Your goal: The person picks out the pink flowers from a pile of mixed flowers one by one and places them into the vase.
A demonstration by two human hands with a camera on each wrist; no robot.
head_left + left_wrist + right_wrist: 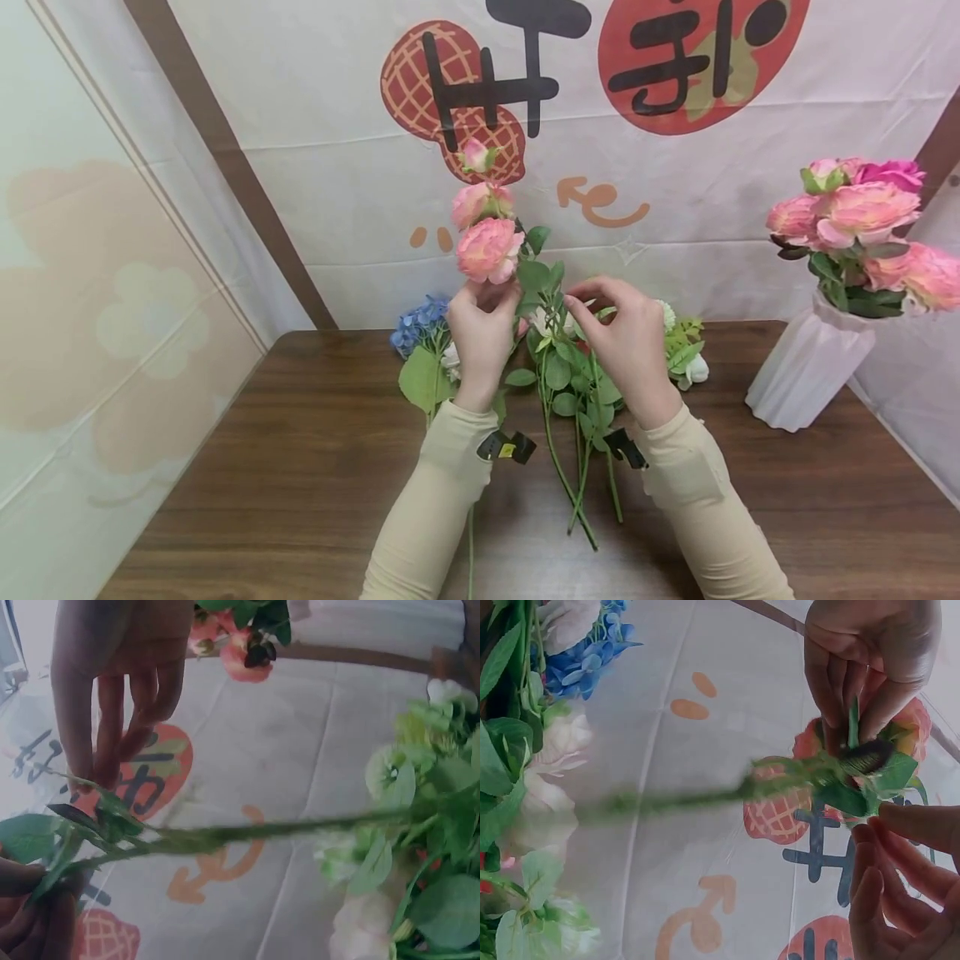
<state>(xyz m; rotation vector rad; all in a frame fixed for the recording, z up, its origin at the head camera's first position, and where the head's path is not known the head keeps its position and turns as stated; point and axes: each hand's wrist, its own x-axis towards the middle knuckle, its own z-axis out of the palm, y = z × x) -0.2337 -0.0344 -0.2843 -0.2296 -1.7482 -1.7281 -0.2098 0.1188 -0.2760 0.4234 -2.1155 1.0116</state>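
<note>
My left hand pinches a stem of pink flowers just under its largest bloom. Two pink blooms and a bud show on this stem, raised above the table. To the right, my right hand pinches a small leaf at the side of the same stem between thumb and fingertips. The right wrist view shows those fingertips at the green leaves beside the left hand. Seen from the left wrist, the green stem runs across between the hands and the flowers on the table.
A white ribbed vase holding several pink flowers stands at the right. At the table's back lie a blue hydrangea, white flowers and several green stems. The brown wooden table meets a printed cloth backdrop.
</note>
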